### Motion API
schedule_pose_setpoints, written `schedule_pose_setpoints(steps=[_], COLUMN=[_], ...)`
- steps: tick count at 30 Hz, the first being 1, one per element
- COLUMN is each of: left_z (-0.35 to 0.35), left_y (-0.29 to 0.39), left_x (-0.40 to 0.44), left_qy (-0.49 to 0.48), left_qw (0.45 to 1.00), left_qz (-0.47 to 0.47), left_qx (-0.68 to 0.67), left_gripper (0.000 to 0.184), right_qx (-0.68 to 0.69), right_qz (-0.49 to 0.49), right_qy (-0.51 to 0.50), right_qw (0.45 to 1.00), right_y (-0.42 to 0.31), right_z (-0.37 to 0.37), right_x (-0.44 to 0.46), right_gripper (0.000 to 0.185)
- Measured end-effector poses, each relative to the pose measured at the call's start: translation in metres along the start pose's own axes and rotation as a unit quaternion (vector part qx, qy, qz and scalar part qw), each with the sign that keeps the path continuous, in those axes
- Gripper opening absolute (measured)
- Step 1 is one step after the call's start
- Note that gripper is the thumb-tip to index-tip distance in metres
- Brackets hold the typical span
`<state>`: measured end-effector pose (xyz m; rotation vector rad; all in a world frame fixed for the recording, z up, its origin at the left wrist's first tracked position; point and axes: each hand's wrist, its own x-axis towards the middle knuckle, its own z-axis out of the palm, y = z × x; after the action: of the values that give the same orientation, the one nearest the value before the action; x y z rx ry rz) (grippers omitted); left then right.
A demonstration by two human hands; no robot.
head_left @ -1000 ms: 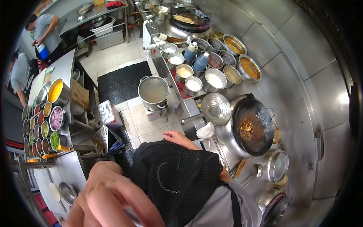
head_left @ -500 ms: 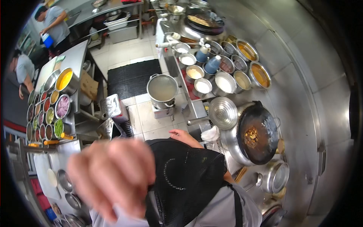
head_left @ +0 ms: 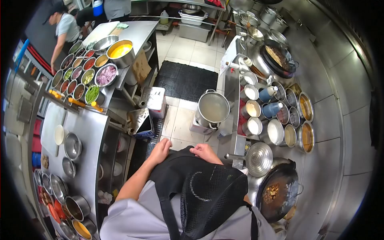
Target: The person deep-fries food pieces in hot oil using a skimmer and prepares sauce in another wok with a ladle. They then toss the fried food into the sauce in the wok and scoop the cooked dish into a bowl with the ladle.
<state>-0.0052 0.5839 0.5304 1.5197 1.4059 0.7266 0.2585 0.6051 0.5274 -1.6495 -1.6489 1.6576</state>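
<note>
Near the centre of the frame, the left hand and the right hand are curling with fingers partly closed beside the front of the black apron; whether they are gripping its cloth, I cannot tell. The apron is covering the lower middle. Above the hands, a metal pot is holding cloudy liquid. At the lower right, a wok is holding brown pieces. A co-worker is leaning beside a bench at the upper left.
</note>
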Motion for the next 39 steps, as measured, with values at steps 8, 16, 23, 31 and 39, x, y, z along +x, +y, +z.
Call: schedule_pose_setpoints(steps=[8, 16, 23, 31, 39], left_z=[-0.066, -0.108, -0.1, -0.157, -0.158], left_y=[-0.081, -0.078, -0.074, -0.089, -0.129], left_x=[0.037, 0.162, 0.324, 0.48, 0.612], left_qy=[0.037, -0.02, -0.109, -0.068, -0.107], left_qw=[0.994, 0.998, 0.994, 0.997, 0.988], left_qz=[-0.077, -0.034, 0.028, -0.02, -0.044], left_qx=[-0.063, -0.05, -0.006, 0.001, -0.102], left_gripper=[0.014, 0.013, 0.02, 0.012, 0.018], right_qx=[-0.053, 0.034, 0.035, 0.185, 0.121], right_qz=[-0.077, 0.045, -0.06, -0.051, -0.125], right_qy=[0.094, 0.166, 0.281, 0.268, 0.222], right_qw=[0.991, 0.985, 0.957, 0.944, 0.959], right_y=[-0.016, -0.032, -0.009, -0.113, -0.191], right_z=[0.02, -0.016, -0.103, -0.237, -0.353], right_x=[0.126, 0.199, 0.32, 0.458, 0.556], right_gripper=[0.023, 0.007, 0.022, 0.016, 0.021])
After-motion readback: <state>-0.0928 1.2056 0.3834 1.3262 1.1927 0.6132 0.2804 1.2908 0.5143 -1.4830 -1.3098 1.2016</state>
